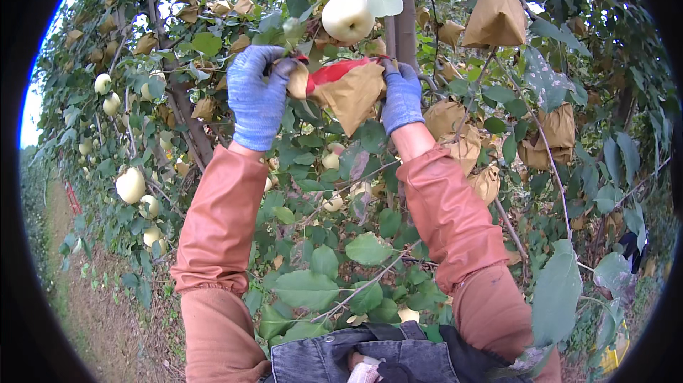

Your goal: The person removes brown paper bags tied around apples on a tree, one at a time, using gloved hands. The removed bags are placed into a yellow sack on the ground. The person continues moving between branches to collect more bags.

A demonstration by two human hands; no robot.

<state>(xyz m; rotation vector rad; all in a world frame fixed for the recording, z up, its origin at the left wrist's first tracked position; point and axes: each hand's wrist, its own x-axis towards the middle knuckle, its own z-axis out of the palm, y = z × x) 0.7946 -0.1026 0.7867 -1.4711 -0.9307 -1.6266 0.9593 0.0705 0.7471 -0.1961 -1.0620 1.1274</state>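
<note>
Both my hands wear blue-grey knitted gloves and reach up into an apple tree. Between them stretches a brown paper fruit bag with a red inner layer showing along its torn-looking upper edge. My left hand pinches the bag's left end between thumb and fingers. At its upper right corner, my right hand grips the paper. Just above the bag hangs a pale, bare apple, partly covered by a leaf. Whether another fruit sits inside the bag is hidden.
Bagged fruits hang at the right, such as one paper bag at the upper right. Bare pale apples hang at the left. A trunk rises behind my hands. Leafy branches cross in front of my body. A red ladder-like object stands far left.
</note>
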